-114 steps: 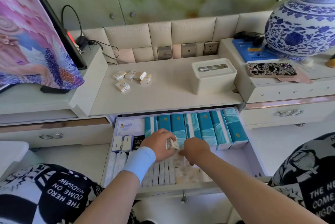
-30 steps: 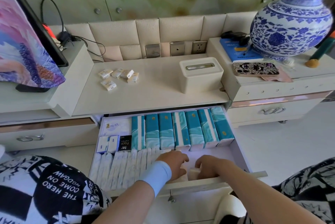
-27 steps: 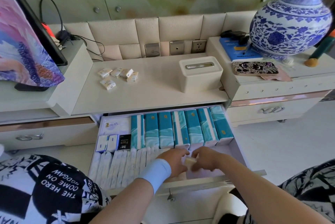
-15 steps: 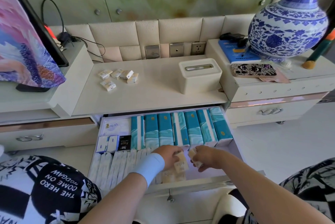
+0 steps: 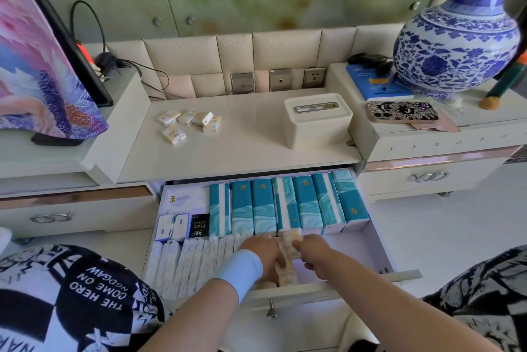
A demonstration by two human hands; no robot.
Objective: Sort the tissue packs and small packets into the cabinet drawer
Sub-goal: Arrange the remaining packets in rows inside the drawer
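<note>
At centre, the tissue packs (image 5: pixel 288 203) are teal with paler marbled waves; upper right, the vase (image 5: pixel 456 46) is white with blue floral scrollwork; below it the phone case (image 5: pixel 400 112) is cream with black doodles; upper left, the cloth (image 5: pixel 37 72) is pink and purple; left of centre, the small packets (image 5: pixel 188 122) are cream.

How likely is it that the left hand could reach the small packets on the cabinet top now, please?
Probably yes: the left hand is low in the open drawer, holding beige packets, but nothing stands between it and the small packets on the cabinet top; the tissue box stands aside.
</note>
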